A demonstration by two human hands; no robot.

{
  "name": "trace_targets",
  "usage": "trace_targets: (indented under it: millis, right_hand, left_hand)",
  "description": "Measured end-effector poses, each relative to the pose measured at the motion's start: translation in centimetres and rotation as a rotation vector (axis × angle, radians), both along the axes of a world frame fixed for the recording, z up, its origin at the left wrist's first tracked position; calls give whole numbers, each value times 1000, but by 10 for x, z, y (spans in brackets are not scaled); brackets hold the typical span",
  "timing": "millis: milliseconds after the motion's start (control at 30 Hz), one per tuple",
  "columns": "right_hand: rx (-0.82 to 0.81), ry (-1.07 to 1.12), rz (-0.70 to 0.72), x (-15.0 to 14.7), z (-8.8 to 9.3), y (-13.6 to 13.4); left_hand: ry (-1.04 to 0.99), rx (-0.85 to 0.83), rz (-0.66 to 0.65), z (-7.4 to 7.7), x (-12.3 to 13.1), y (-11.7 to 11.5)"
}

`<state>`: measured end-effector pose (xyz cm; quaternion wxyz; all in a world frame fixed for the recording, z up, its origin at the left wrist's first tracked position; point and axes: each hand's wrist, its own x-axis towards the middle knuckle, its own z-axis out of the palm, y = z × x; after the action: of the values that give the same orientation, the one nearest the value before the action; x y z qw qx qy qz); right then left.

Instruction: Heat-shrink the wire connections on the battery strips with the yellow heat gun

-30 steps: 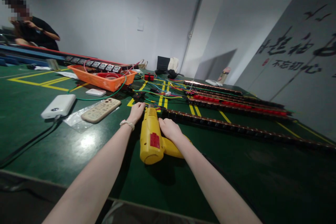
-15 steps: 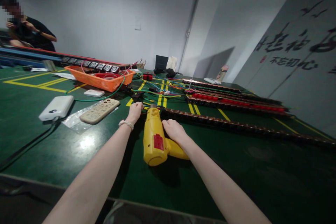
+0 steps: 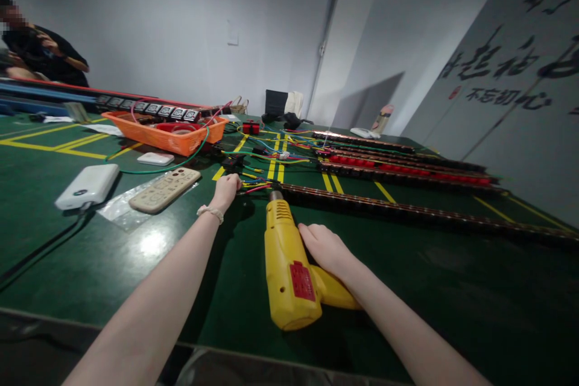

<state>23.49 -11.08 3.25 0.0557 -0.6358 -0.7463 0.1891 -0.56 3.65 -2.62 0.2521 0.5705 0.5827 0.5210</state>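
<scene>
Yellow heat gun (image 3: 289, 265) gripped by right hand (image 3: 328, 250); left hand (image 3: 225, 187) pinches wires (image 3: 253, 184) beside remote (image 3: 163, 190).

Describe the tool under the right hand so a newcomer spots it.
Start at the near edge of the green work table, between the forearms. The yellow plastic heat gun, red label on its side, has its handle in the right hand. It is the only pistol-shaped tool among thin wires and long dark strips.
</scene>
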Motion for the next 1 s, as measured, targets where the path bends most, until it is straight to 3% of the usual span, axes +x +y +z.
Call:
trace_targets:
  millis: [467,700,833,933,1000]
  right_hand:
    - [-37,36,76,8,-3,-4]
    - [-35,74,93,10,-3,-8]
    - [9,63,109,10,-2,-10]
    - [-1,65,111,10,-2,-12]
    - [-19,60,121,10,-2,-12]
  left_hand:
    - [129,7,114,6,8,-11]
    - [144,213,224,6,11,-14]
    - [187,329,196,4,11,-17]
    - [201,449,175,14,18,-18]
    - [242,479,94,30,30,-16]
